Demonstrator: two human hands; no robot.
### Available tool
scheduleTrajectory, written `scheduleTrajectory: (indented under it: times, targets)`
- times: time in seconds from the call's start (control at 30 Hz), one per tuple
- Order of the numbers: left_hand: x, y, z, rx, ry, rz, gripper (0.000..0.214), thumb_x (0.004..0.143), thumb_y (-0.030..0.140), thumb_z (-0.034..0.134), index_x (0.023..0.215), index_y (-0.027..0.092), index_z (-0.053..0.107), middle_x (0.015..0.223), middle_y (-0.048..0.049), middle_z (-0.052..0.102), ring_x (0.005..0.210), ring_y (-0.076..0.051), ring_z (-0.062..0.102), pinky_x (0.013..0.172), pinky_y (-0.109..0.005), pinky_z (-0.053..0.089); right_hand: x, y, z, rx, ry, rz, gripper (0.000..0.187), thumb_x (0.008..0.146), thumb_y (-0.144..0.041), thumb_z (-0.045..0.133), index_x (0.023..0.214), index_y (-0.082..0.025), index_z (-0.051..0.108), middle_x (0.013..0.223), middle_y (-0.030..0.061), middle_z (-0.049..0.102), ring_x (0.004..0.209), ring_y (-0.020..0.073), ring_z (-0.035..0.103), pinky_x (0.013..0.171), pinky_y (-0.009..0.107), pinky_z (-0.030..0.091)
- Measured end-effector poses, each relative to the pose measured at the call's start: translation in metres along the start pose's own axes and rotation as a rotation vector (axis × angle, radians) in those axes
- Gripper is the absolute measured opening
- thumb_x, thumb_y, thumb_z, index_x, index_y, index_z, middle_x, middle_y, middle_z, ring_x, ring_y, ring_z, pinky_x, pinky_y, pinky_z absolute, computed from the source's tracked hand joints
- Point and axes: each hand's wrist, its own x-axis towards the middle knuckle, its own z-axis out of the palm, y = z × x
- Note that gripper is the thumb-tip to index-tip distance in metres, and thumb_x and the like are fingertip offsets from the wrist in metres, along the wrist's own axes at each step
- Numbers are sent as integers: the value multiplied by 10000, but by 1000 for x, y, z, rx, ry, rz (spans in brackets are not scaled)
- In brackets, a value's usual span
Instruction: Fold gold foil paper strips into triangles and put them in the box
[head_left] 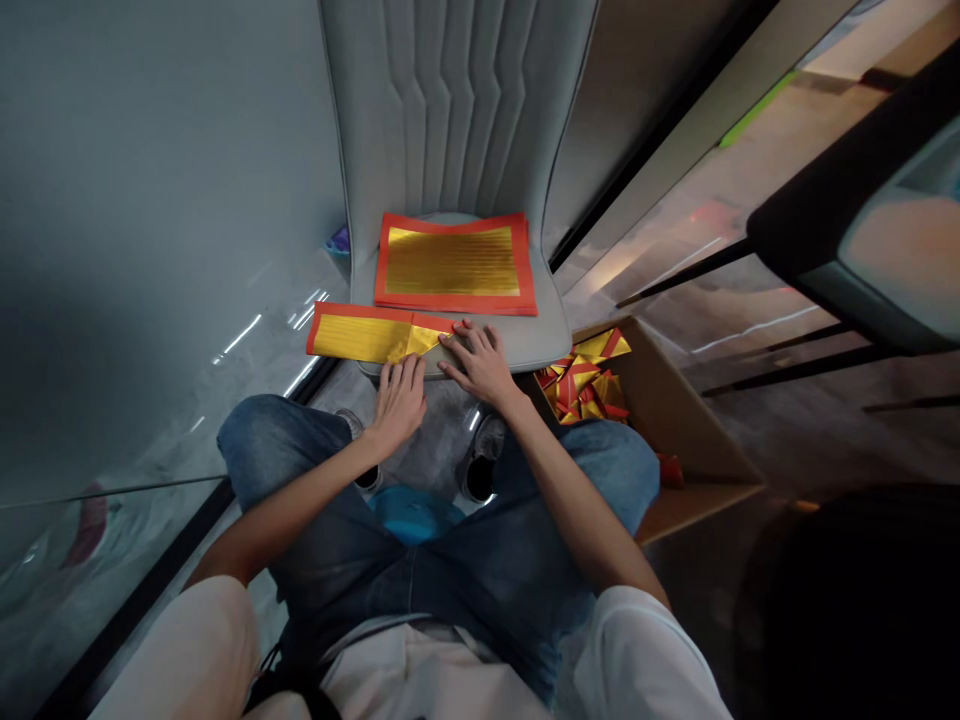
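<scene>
A long strip of red and gold paper (352, 333) lies across the front of the grey chair seat, its left end sticking out past the seat. Toward its right end the paper is folded over at a slant. My left hand (399, 400) rests its fingertips on the lower edge near that fold, fingers stretched out. With fingers spread, my right hand (480, 360) lies on the folded right end. Just behind, a stack of flat red sheets with gold centres (454, 262) sits on the seat.
Right of the chair stands an open cardboard box (675, 430) with several folded red and gold paper pieces (589, 385). A blue stool or tub (416, 515) shows between my legs. A glossy panel (165, 200) rises at left. A dark-framed chair (847, 220) stands at right.
</scene>
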Motion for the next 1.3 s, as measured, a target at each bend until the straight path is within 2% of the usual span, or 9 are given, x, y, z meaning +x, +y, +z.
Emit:
scheduleTrajectory:
  times: [0.2, 0.43, 0.57, 0.7, 0.83, 0.93, 1.03, 1.17, 1.3]
  targets:
    - [15, 6, -11, 65, -52, 15, 791, 999, 225, 530, 1729, 58, 275, 1733, -214, 412, 1473, -438, 488, 1258, -634, 358, -2, -4, 5, -37, -6, -12, 532, 1132, -502, 450, 1616, -313, 565, 1685, 163, 482, 1650, 380, 311, 1315, 637, 251]
    - [40, -2, -25, 45, 45, 53, 593, 1090, 404, 526, 1546, 27, 564, 1342, -262, 665, 1296, -428, 577, 1182, -603, 404, -1, -2, 6, -20, 2, -9, 583, 1121, -527, 466, 1637, -263, 533, 1681, 184, 488, 1646, 360, 327, 1318, 618, 265]
    - [56, -10, -26, 35, 86, 47, 404, 1115, 292, 453, 1335, 110, 739, 1188, -211, 705, 1205, -378, 621, 1082, -543, 462, -1, -1, 5, 3, 17, -15, 574, 1120, -549, 450, 1576, -230, 593, 1655, 195, 519, 1628, 335, 370, 1318, 593, 270]
    - [65, -24, -21, 4, 117, 61, 323, 1105, 268, 498, 1162, 153, 795, 1087, -168, 744, 1130, -344, 661, 991, -487, 500, 2, -2, 1, 80, 17, 4, 625, 1106, -559, 456, 1624, -213, 518, 1646, 195, 535, 1610, 339, 402, 1310, 600, 271]
    - [64, -36, -13, -14, 190, 94, 309, 1110, 267, 509, 1247, 156, 762, 1097, -150, 773, 1096, -324, 695, 930, -437, 523, 4, -3, -1, 179, 88, 64, 667, 1111, -545, 408, 1672, -183, 416, 1653, 176, 535, 1586, 320, 435, 1296, 553, 310]
    - [62, -43, -6, -61, 274, 89, 357, 1139, 275, 437, 1298, 130, 723, 1122, -162, 781, 1077, -305, 718, 923, -409, 534, 6, -4, -2, 235, 193, 173, 646, 1105, -577, 388, 1572, -152, 524, 1478, 216, 658, 1404, 355, 597, 1189, 538, 435]
    - [59, -45, 1, -118, 318, 105, 405, 1159, 300, 372, 1264, 123, 721, 1097, -166, 782, 1029, -293, 737, 917, -407, 545, 9, -10, -3, 366, 225, 272, 648, 1103, -621, 361, 1515, -157, 548, 1079, 170, 774, 1032, 344, 735, 1012, 514, 544]
    - [53, -34, 6, -172, 296, 177, 441, 1170, 331, 335, 1238, 143, 728, 1033, -151, 785, 995, -281, 754, 899, -412, 557, 18, -23, -3, 617, 210, 326, 686, 1099, -651, 344, 1581, -165, 386, 861, 73, 766, 768, 297, 733, 800, 446, 597]
    - [48, -23, 7, -255, 290, 215, 409, 1167, 370, 370, 1194, 156, 718, 1084, -145, 795, 1040, -275, 750, 955, -430, 555, 26, -22, -7, 599, 262, 391, 566, 1073, -592, 397, 1426, -167, 518, 756, 45, 723, 642, 271, 658, 715, 436, 580]
